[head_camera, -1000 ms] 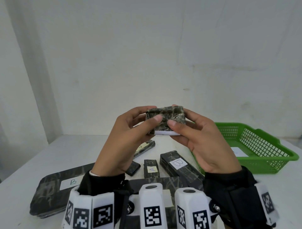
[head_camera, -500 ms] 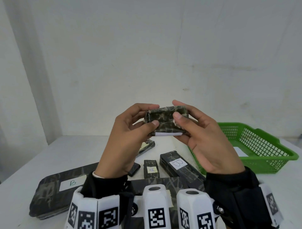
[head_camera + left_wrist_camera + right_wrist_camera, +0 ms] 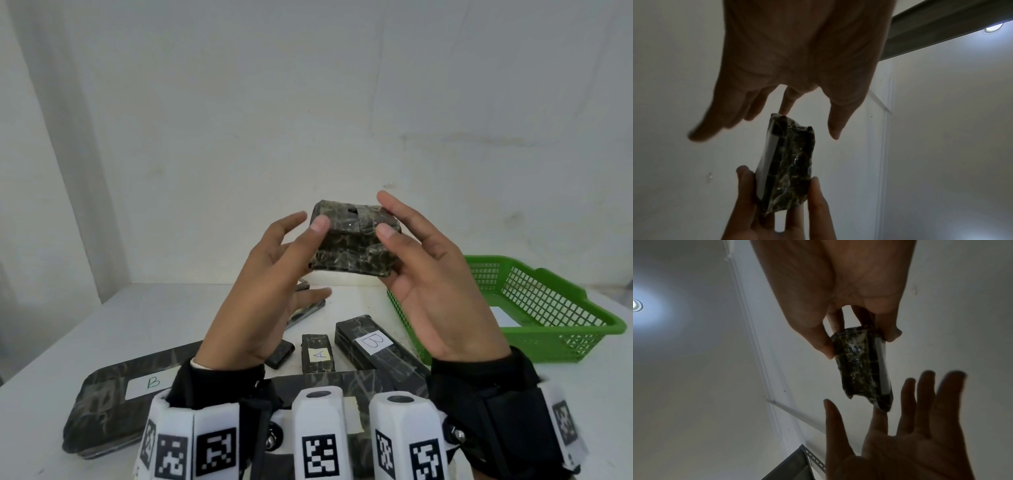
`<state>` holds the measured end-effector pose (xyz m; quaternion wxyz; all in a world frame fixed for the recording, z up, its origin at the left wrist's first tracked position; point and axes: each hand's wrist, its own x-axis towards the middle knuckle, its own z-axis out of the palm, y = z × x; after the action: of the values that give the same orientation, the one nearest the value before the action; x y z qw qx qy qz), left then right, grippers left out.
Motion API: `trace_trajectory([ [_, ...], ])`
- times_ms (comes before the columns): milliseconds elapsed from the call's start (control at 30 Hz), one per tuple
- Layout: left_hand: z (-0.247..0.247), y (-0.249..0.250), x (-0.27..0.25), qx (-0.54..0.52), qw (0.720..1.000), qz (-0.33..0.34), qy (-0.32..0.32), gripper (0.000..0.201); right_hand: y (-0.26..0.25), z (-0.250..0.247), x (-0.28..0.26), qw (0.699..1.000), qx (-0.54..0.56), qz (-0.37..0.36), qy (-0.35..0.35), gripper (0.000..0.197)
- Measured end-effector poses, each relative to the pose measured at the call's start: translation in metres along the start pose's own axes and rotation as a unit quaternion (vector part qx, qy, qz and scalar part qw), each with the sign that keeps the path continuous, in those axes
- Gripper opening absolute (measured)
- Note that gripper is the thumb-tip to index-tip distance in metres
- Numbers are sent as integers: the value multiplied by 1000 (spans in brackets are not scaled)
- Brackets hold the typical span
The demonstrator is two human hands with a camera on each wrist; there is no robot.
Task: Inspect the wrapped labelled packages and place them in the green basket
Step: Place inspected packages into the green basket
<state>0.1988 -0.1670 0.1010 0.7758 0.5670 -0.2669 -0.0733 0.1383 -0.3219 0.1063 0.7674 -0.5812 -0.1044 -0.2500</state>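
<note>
White wall behind, right hand (image 3: 442, 291) pinching wrapped package (image 3: 352, 240) (left hand (image 3: 263, 301) splayed beside)

Right hand (image 3: 435, 274) pinching, left hand (image 3: 263, 291) apparently spread loose.

Black sleeves (image 3: 219, 383) end in black wrist straps – white camera housings (image 3: 322, 435) carry square black-and-white markers, silver screws between.

Plain indoor room set up as a sorting or recording station. White tabletop (image 3: 144, 308) against bare white walls (image 3: 308, 102); recessed ceiling light (image 3: 992, 28); metal shelving frame (image 3: 795, 465). On the tabletop: dark wrapped packages with lettered labels (image 3: 371, 342), green plastic basket (image 3: 548, 301). Coded markers on wrist mounts (image 3: 320, 455).
</note>
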Motion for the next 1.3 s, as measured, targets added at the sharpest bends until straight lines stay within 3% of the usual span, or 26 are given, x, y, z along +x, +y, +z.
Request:
trace_trajectory([
  [133, 6, 1, -2, -11, 999, 42, 24, 47, 1, 3, -3, 999, -14, 8, -34, 66],
  [300, 2, 3, -3, -4, 997, 73, 28, 45, 1, 5, -1, 998, -43, 50, -25, 59],
  [433, 0, 5, -4, 10, 998, 66, -4, 44, 2, 2, -1, 999, -30, 38, -17, 46],
  [767, 0, 7, -5, -7, 996, 94, 2, 14, 2, 2, -1, 998, -18, 46, -28, 45],
  [1033, 3, 8, -7, -8, 995, 99, -7, 18, -5, -2, -2, 997, -19, 48, -51, 28],
  [1167, -1, 9, -6, -18, 995, 93, -16, 16, -3, 4, -3, 997, -21, 55, -52, 39],
  [1300, -1, 8, -5, -11, 997, 79, -18, 31, -1, 5, -4, 999, -13, 29, -30, 18],
])
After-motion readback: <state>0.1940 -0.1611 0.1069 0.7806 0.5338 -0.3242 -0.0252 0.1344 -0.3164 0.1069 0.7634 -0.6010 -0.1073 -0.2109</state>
